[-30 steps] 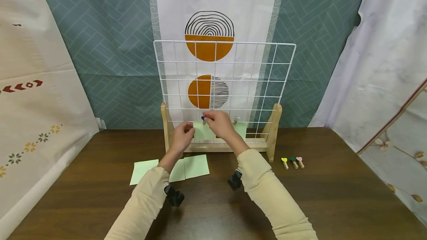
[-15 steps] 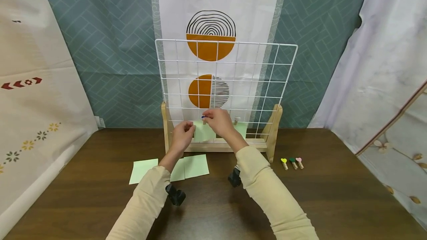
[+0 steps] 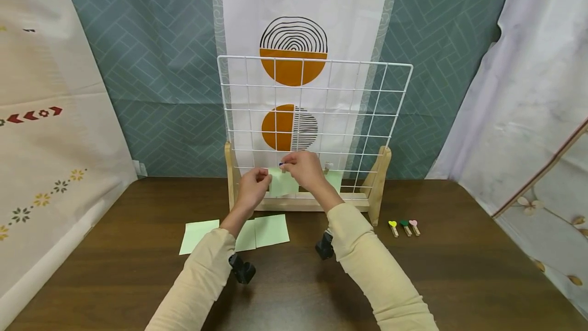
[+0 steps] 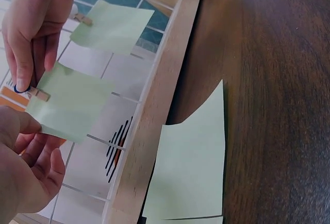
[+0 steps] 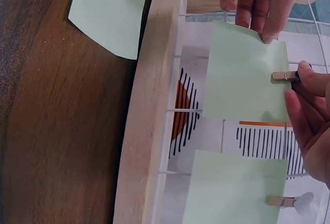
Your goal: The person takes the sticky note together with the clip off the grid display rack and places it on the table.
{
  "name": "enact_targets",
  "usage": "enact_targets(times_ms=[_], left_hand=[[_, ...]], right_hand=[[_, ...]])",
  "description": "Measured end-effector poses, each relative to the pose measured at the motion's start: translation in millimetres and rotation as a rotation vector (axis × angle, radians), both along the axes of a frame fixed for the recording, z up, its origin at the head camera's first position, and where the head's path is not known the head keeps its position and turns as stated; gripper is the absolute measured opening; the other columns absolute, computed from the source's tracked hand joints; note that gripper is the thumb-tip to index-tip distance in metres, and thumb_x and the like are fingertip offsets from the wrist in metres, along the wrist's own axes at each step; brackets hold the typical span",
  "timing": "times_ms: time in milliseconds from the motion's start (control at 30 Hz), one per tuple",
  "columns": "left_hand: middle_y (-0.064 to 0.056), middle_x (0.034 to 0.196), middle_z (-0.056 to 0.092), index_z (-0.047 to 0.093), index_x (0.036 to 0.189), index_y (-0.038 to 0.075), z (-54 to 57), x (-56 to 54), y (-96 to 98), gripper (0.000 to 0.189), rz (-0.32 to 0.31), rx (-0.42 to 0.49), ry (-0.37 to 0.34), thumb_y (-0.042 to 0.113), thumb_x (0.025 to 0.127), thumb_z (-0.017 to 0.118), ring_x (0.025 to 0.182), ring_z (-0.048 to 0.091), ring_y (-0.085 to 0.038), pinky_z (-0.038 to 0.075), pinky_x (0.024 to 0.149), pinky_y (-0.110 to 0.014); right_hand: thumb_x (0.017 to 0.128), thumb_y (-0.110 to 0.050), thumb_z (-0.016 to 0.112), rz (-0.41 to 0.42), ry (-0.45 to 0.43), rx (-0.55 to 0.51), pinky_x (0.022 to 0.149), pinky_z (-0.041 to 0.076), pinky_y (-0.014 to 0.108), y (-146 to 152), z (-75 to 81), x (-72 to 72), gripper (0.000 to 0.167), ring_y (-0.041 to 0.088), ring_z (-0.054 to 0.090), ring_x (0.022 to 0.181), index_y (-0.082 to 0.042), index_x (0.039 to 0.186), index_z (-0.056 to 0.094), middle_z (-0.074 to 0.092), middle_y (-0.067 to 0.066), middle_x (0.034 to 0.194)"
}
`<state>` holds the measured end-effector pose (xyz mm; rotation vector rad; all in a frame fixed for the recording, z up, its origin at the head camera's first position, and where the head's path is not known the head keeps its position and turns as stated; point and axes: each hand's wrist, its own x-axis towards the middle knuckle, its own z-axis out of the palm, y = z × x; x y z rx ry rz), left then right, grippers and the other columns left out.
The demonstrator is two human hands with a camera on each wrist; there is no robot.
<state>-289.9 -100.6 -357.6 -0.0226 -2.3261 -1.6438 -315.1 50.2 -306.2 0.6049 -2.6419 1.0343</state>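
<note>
A pale green paper note (image 3: 283,184) stands against the lower part of the white wire grid (image 3: 317,60). My left hand (image 3: 251,188) pinches the note's left edge between thumb and fingertip. My right hand (image 3: 305,170) pinches a small wooden clothespin (image 5: 281,75) with a dark blue head. The clothespin's jaws overlap the note's top edge, and the fingers hide part of its head. To the right, a second green note (image 5: 234,188) hangs on the grid from a clothespin with a white head (image 5: 304,203), partly behind my right arm in the head view.
The grid stands in a wooden base (image 3: 275,205) at the table's back. More green notes (image 3: 272,230) lie in front of it, one partly under my left arm, with another note (image 3: 198,233) farther left. Yellow (image 3: 393,228), green (image 3: 405,227) and pink (image 3: 415,227) clothespins lie at right.
Both hands keep their pinch on the note and the blue-headed clothespin, in nearly the same place. The head view has shifted slightly.
</note>
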Motion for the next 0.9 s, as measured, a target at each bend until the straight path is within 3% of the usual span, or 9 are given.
enact_targets(times_ms=[267, 567, 900], left_hand=[[-0.017, 0.092, 0.063, 0.064, 0.104, -0.008, 2.2, 0.5, 1.4, 0.018, -0.014, -0.014, -0.007, 0.006, 0.092, 0.058, 0.078, 0.058, -0.024, 0.046, 0.064, -0.026], [-0.018, 0.094, 0.065, 0.065, 0.104, -0.008, 5.8, -0.6, 1.4, 0.018, -0.016, -0.041, -0.017, 0.006, 0.092, 0.06, 0.083, 0.06, -0.027, 0.049, 0.069, -0.03], [-0.017, 0.095, 0.065, 0.065, 0.105, -0.007, 5.3, 1.1, -4.2, 0.019, -0.02, -0.032, -0.036, 0.007, 0.093, 0.06, 0.082, 0.06, -0.026, 0.05, 0.069, -0.031]], right_hand=[[0.087, -0.012, 0.072, 0.01, 0.066, -0.001, 0.066, 0.049, 0.027, 4, -2.6, -0.2, 0.012, 0.019, 0.067, 0.082, -0.004, 0.094, 0.076, 0.073, 0.004, 0.088], [0.087, -0.01, 0.072, -0.007, 0.032, -0.185, 0.062, 0.054, 0.025, 2, 1.2, 2.7, 0.015, 0.018, 0.069, 0.066, 0.001, 0.098, 0.075, 0.073, 0.01, 0.091], [0.091, -0.012, 0.067, 0.018, 0.028, -0.145, 0.065, 0.054, 0.026, 1, 9.6, 7.9, 0.018, 0.019, 0.07, 0.071, 0.0, 0.105, 0.073, 0.073, 0.01, 0.095]])
